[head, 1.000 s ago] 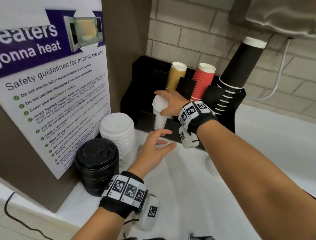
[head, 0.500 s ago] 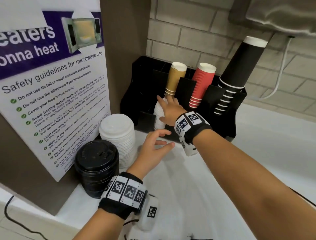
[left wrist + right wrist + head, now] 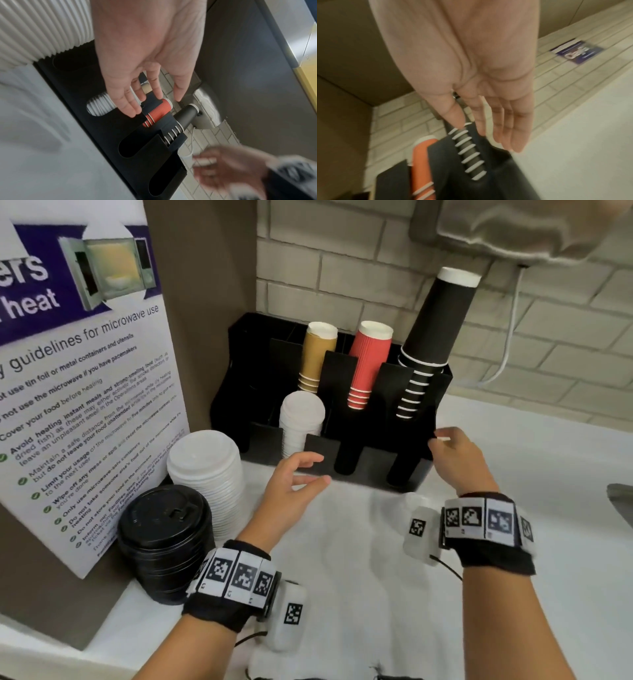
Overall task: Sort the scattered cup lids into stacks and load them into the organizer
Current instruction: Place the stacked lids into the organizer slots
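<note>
A black organizer (image 3: 363, 474) stands against the brick wall. A stack of small white lids (image 3: 302, 419) (image 3: 100, 106) sits in its front left slot. On the counter to its left stand a tall stack of larger white lids (image 3: 207, 474) (image 3: 37, 31) and a stack of black lids (image 3: 164, 539). My left hand (image 3: 294, 474) (image 3: 147, 94) hovers empty, fingers spread, just before the organizer's front. My right hand (image 3: 452, 453) (image 3: 488, 121) is at the organizer's right front corner, fingers straight and holding nothing.
Gold (image 3: 317, 354), red (image 3: 368, 364) and black (image 3: 431, 337) cup stacks lean in the organizer's back slots. A microwave safety poster (image 3: 78, 392) stands at left. A white counter (image 3: 513, 467) extends right, with a dark edge (image 3: 620, 501) at far right. A cable (image 3: 510, 337) hangs on the wall.
My right hand let go of the small white lid stack, now seated in the slot, and swung right to the organizer's right corner. The left hand barely moved.
</note>
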Demonstrator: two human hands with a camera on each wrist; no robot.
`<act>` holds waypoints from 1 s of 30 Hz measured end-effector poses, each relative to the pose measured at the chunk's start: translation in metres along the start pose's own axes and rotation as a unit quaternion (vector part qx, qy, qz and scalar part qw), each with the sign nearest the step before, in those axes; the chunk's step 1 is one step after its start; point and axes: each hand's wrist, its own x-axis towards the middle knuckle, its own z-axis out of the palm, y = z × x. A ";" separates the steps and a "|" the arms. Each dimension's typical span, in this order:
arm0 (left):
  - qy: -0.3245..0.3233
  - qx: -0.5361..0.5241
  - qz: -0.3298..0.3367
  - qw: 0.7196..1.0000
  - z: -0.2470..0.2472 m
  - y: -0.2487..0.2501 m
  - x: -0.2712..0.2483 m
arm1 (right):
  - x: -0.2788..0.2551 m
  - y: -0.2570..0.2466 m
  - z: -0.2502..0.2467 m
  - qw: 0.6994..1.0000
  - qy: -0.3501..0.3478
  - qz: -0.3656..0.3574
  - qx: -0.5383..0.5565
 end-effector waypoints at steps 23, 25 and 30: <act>-0.074 0.016 -0.003 0.997 0.007 0.003 -0.013 | -0.023 0.028 0.011 0.974 -0.198 0.049 -0.094; -0.120 0.001 0.000 0.993 0.013 0.006 -0.015 | -0.039 0.009 0.010 0.969 -0.246 0.001 0.023; -0.157 -0.087 0.042 0.983 0.022 0.009 -0.015 | -0.069 -0.026 0.027 0.929 -0.318 -0.082 0.171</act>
